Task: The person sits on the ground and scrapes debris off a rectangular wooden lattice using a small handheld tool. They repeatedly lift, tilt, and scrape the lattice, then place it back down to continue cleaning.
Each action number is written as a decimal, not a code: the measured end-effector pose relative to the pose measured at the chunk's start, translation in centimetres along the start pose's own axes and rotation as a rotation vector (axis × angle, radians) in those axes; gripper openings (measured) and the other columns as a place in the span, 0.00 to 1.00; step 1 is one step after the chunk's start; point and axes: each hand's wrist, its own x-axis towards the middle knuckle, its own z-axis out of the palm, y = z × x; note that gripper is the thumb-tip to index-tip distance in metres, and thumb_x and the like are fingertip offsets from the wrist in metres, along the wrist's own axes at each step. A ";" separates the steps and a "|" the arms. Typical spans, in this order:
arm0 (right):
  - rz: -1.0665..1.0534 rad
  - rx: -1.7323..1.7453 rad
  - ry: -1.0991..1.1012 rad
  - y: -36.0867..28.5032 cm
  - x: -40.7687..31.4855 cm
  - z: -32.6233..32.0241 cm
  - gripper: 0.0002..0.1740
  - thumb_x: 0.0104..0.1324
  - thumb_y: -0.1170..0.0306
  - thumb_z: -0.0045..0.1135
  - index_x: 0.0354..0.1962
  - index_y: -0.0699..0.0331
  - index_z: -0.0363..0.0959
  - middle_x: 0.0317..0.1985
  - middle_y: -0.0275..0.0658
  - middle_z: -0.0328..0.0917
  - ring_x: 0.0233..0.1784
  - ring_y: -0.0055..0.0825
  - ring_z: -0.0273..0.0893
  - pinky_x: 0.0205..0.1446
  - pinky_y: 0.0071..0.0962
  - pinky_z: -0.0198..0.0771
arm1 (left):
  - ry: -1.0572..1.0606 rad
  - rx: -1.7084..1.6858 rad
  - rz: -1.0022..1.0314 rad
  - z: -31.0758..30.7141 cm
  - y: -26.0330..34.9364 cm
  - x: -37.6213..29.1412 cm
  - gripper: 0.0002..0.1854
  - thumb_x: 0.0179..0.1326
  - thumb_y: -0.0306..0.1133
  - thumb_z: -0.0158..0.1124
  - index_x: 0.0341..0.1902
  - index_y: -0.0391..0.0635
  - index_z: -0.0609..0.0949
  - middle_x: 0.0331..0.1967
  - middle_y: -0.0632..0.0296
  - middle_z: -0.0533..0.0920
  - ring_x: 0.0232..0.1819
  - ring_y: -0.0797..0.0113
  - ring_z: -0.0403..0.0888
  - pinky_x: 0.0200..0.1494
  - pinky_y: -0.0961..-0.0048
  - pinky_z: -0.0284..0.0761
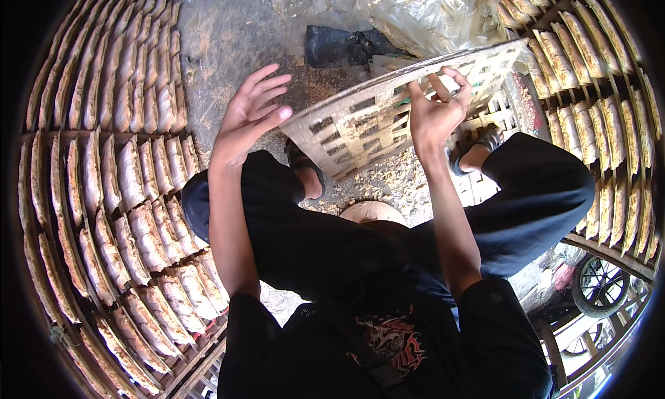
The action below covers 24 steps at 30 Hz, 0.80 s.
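Note:
A pale lattice panel (369,119) with rectangular slots stands tilted before me, above the floor between my feet. The fingers of my right hand (439,105) are hooked on it near its upper edge, and some fingertips pass out of sight at the slots. My left hand (255,113) is raised at the panel's left corner with fingers spread and nothing in the palm. Its thumb tip is very close to that corner; whether they touch I cannot tell.
Tall racks on the left (130,170) and right (597,118) hold rows of pale slabs with crumbly tan edges. Crumbs (327,90) litter the concrete floor. Clear plastic sheeting (410,12) and a dark cloth-like item (337,45) lie ahead. A spoked wheel (601,284) stands at lower right.

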 end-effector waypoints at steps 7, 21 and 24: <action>-0.095 -0.101 -0.287 2.2 -2.5 0.8 0.09 0.49 0.79 0.69 0.31 0.71 0.84 0.52 0.43 0.73 0.43 0.33 0.80 0.44 0.30 0.81 | -0.393 0.188 -0.299 4.6 -3.5 1.6 0.36 0.60 0.39 0.72 0.69 0.44 0.69 0.62 0.45 0.74 0.60 0.57 0.77 0.61 0.64 0.73; -0.003 0.003 -0.182 5.2 -8.4 2.9 0.14 0.57 0.81 0.65 0.43 0.70 0.82 0.60 0.45 0.70 0.51 0.36 0.80 0.51 0.30 0.78 | -0.613 0.151 -0.349 7.2 -6.9 2.5 0.25 0.59 0.24 0.62 0.62 0.33 0.74 0.45 0.50 0.85 0.42 0.76 0.79 0.47 0.73 0.76; 0.029 0.075 -0.159 4.7 -9.0 3.1 0.12 0.59 0.83 0.63 0.42 0.70 0.83 0.58 0.45 0.71 0.57 0.36 0.77 0.54 0.31 0.77 | -0.617 0.152 -0.371 7.4 -6.8 2.7 0.25 0.59 0.23 0.61 0.61 0.32 0.74 0.45 0.50 0.85 0.42 0.76 0.80 0.47 0.73 0.76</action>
